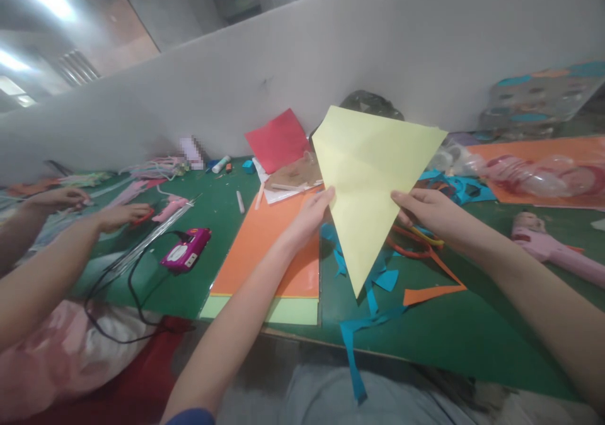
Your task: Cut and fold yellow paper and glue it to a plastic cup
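Observation:
A pale yellow sheet of paper (371, 173), cut to a kite-like shape with its point downward, is held up between both hands above the table. My left hand (312, 217) pinches its left edge. On the opposite edge, my right hand (425, 210) grips it with the thumb in front and the other fingers partly hidden behind. Scissors with orange and yellow handles (418, 242) show just below my right hand; I cannot tell whether the hand touches them. Under the sheet lie blue paper scraps (387, 280) and an orange paper strip (435, 294).
Orange paper (265, 248) lies over light green sheets on the green table (501, 337). Red paper (278, 140) stands behind. A magenta power strip (186, 250) with a black cord sits left, near another person's hands (125, 215). Pink glue gun (553, 248) at right.

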Motion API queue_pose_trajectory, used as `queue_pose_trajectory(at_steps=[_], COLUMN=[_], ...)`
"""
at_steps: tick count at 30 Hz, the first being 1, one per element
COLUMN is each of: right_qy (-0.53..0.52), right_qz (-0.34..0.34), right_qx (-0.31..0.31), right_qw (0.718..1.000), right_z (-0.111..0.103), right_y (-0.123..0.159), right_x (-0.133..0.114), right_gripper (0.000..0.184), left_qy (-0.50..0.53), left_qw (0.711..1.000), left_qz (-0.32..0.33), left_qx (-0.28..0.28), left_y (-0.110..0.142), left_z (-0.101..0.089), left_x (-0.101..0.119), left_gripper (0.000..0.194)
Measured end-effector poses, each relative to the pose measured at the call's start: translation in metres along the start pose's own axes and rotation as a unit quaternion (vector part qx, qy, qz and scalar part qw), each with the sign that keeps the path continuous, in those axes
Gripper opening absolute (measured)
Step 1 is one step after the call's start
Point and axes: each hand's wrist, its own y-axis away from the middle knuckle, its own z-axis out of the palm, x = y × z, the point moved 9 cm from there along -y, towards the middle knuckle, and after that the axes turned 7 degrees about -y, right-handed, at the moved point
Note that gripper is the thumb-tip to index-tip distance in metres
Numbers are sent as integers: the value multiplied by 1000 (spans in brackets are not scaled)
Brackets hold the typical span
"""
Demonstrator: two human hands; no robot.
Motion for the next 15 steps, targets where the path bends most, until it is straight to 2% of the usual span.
queue_pose_trajectory(at_steps=[7,15], right_qy=[3,3], right_qz=[-5,-7], right_qx=[-12,-18], right_qw=[1000,1000], right_z=[2,3], right_y=[2,-2], right_x=[-3,1], right_gripper=[57,56], left_qy=[-14,7], left_qw=[1000,1000], left_qz=[6,3], left_qx=[18,12], left_y=[1,3], left_z=[-3,0], left_x=[0,3], left_gripper=[43,43])
